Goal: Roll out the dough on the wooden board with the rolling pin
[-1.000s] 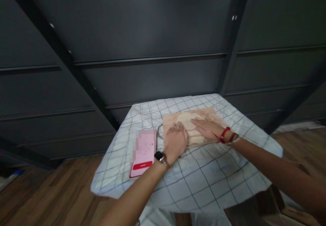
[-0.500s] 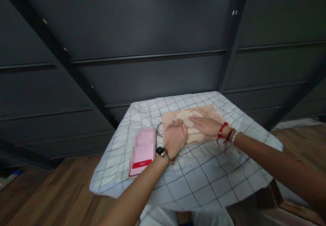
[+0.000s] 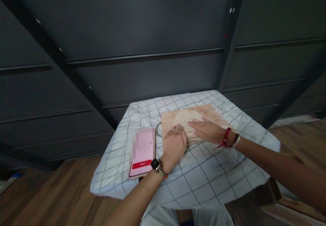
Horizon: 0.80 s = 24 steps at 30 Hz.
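Note:
A flat, pale cream piece with a rounded far edge (image 3: 187, 115) lies on a thin tan rectangular sheet (image 3: 209, 109). My left hand (image 3: 175, 144), wearing a ring and a watch, rests on the near left part of the pale piece, its fingers laid forward over it. To the right, my right hand (image 3: 207, 131) lies flat across the piece with its fingers stretched out to the left. Neither hand is wrapped around anything. The palms cover part of the near edge, and what the piece is made of cannot be made out.
A phone (image 3: 143, 148) with a pink screen and a red bar lies left of my left hand. A thin, dark curved loop (image 3: 158, 129) shows beside the sheet. Checked white cloth (image 3: 198, 182) covers the small table. Dark panels (image 3: 152, 76) rise behind it.
My left hand has slid slightly toward me, and its fingers lie straighter. The right hand has moved a little nearer, uncovering more of the pale piece's far side. The view has shifted slightly.

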### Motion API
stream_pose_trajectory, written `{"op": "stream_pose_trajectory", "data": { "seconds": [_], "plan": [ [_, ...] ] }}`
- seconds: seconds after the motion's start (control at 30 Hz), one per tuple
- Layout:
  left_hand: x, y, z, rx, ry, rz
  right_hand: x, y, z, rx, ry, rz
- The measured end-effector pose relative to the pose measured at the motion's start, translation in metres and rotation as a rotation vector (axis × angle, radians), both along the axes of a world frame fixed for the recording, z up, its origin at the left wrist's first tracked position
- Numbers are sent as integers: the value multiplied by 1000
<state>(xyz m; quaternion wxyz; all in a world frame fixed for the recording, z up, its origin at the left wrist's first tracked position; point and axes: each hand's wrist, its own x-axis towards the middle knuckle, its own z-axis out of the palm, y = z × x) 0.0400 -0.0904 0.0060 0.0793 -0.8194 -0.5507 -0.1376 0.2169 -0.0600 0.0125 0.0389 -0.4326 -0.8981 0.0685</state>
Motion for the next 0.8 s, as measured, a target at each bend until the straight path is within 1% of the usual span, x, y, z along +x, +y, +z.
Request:
{"op": "stream_pose_trajectory", "data": {
  "seconds": [0.03, 0.07, 0.17, 0.2, 0.3, 0.33, 0.37, 0.4, 0.5, 0.57, 0.63, 0.67, 0.7, 0.8],
  "plan": [
    [0, 0, 0, 14, -11, -6, 0, 0, 0, 10, 7, 22],
    [1, 1, 0, -1, -13, 1, -1, 1, 0, 2, 12, 8],
    [3, 3, 2, -86, 1, 30, -3, 3, 1, -51, 1, -139],
    [4, 2, 2, -96, 0, 25, -4, 3, 1, -44, 3, -146],
    [4, -4, 0, -13, -23, -4, -4, -3, 1, 9, 27, -54],
    [5, -5, -1, 20, -27, -4, -5, -4, 1, 35, 42, -46],
    [6, -4, -1, 42, -29, 11, -5, -4, 2, 38, 40, -75],
    [7, -2, 0, 38, -22, 37, -5, -3, 3, 37, 38, -93],
    [9, 2, 0, -55, 3, 114, -7, -1, 5, 42, 38, -142],
    [8, 0, -1, -42, -6, 75, -8, -6, 4, 40, 25, -114],
    [6, -4, -4, 21, -30, 17, -8, -12, 2, 69, 10, -37],
    [6, -6, -4, 40, -38, 9, -8, -13, 1, 67, 16, -30],
    [6, -7, -4, 32, -38, 22, -8, -13, 1, 52, 24, -65],
    [8, -6, -1, -73, -7, 91, -7, -8, 0, 23, 49, -159]
  ]
}}
